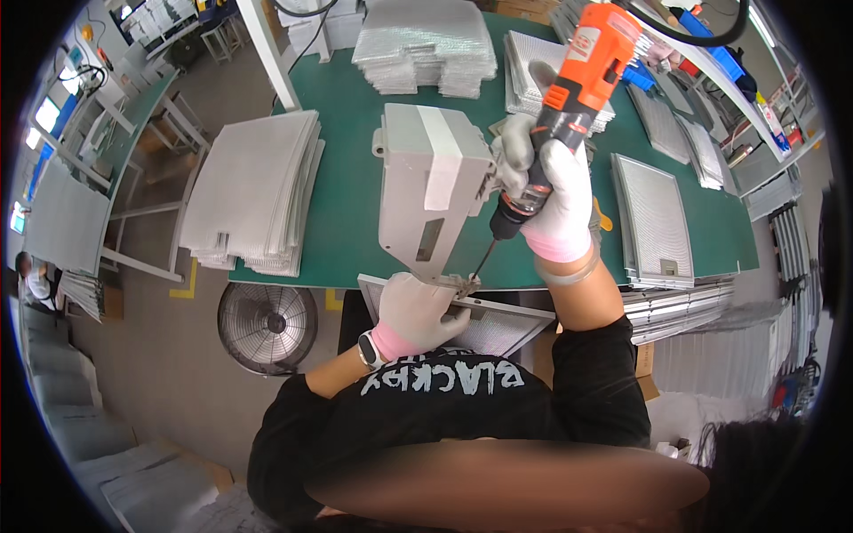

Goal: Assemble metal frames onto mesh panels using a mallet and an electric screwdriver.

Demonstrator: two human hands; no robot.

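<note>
My right hand (pixel 564 200), in a white glove with a pink cuff, grips an orange and black power screwdriver (pixel 582 75). Its long thin bit slants down to small metal parts (pixel 468 284) at the table's near edge. Just beside the bit tip, my left hand (pixel 418 313), gloved the same way, is closed. Its fingertips are partly hidden, so what it pinches cannot be made out. Under that hand, a framed mesh panel (pixel 506 329) leans at the table edge. Between the hands and the table stands a grey box (pixel 409 178) with a white strip across its top.
Stacks of silvery mesh panels lie on the green table (pixel 342 84): a left stack (pixel 253 178), a far stack (pixel 426 44) and a right panel (pixel 653 213). A floor fan (pixel 267 327) stands below left. A black cable (pixel 702 37) hangs at the upper right.
</note>
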